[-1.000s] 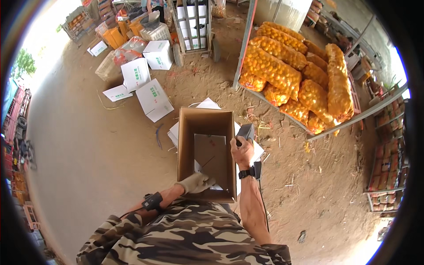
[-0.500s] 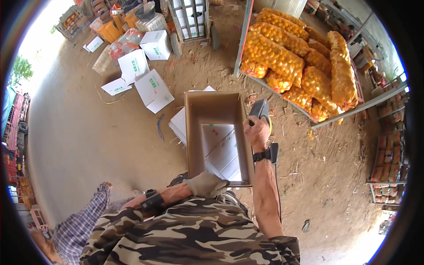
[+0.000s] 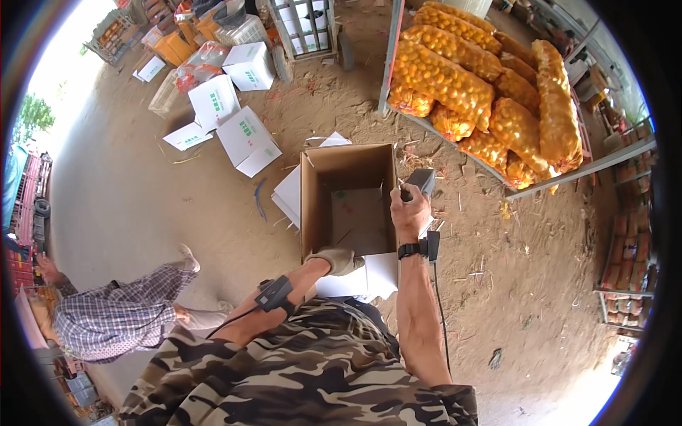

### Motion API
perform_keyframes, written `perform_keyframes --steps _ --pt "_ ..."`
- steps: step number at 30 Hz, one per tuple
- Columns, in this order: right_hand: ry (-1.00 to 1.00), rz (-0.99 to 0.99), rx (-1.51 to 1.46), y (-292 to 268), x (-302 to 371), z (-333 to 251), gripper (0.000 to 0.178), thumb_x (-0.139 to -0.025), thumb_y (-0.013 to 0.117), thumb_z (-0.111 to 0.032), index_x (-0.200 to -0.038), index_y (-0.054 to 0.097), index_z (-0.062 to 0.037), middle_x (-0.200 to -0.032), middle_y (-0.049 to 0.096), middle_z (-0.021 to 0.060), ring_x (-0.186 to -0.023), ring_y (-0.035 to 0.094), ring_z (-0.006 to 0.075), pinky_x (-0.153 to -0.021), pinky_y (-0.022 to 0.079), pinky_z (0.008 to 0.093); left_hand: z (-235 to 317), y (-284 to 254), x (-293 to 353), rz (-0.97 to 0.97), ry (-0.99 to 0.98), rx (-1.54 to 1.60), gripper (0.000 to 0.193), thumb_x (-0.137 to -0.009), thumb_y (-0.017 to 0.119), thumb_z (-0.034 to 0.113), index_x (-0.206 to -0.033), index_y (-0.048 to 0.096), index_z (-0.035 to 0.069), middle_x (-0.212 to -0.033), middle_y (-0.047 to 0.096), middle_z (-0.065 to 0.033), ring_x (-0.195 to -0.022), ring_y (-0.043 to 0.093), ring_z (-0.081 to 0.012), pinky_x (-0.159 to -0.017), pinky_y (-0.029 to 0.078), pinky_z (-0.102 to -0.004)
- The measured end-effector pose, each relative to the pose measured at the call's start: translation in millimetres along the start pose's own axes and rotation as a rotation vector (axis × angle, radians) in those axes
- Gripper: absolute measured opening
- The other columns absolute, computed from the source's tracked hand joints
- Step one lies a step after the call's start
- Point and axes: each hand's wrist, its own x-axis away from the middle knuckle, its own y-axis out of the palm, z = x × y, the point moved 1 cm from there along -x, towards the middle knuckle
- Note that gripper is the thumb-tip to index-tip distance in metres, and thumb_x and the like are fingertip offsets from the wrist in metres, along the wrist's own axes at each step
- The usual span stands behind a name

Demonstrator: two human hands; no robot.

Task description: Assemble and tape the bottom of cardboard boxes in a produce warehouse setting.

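An upright brown-lined carton [image 3: 310, 206] stands in front of me with its top open. The far inner wall is in shade, and a dull grey-brown surface shows at the bottom. My left hand [image 3: 339, 261], in a grey-beige glove, is closed on the carton's near rim. White cardboard [image 3: 382, 273] shows just below that rim. At the right rim, my bare right hand [image 3: 410, 211] grips the black handle of a grey tape dispenser [image 3: 423, 180]. Flat white cardboard [image 3: 288, 197] lies against the carton's left side.
White cartons [image 3: 249, 140] lie on the dirt floor, front left. Net sacks of orange-yellow round produce [image 3: 444, 82] fill a metal-framed cart [image 3: 490, 174] at the far right. A barred trolley [image 3: 305, 28] stands at the back. A person in plaid [image 3: 121, 312] is at left.
The carton has shifted slightly away, and its bottom looks darker than the white surface seen before. Both hands moved with it. More of the person in plaid shows at left.
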Motion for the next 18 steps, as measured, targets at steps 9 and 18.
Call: perform_keyframes --steps 9,18 --pt "0.029 0.045 -0.082 -15.8 -7.5 35.4 0.034 -0.081 0.083 -0.034 -0.104 0.084 -0.0086 -0.091 0.075 0.0247 -0.089 0.073 0.0431 -0.082 0.060 0.0497 56.6 11.0 -37.5 0.544 -0.046 -0.299 0.064 -0.098 0.069 0.032 -0.155 0.054 0.007 -0.161 0.049 -0.0296 -0.139 0.059 -0.0441 -0.111 0.052 -0.0523" --pt "0.076 0.039 -0.174 -3.2 -11.4 22.4 0.029 -0.082 0.081 -0.028 -0.101 0.084 -0.0067 -0.092 0.076 0.0237 -0.085 0.072 0.0424 -0.083 0.060 0.0480 24.4 -184.8 -77.0 1.061 0.012 -0.349 0.049 -0.095 0.075 0.035 -0.130 0.067 0.001 -0.120 0.071 -0.0209 -0.121 0.064 -0.0403 -0.110 0.045 -0.0552"
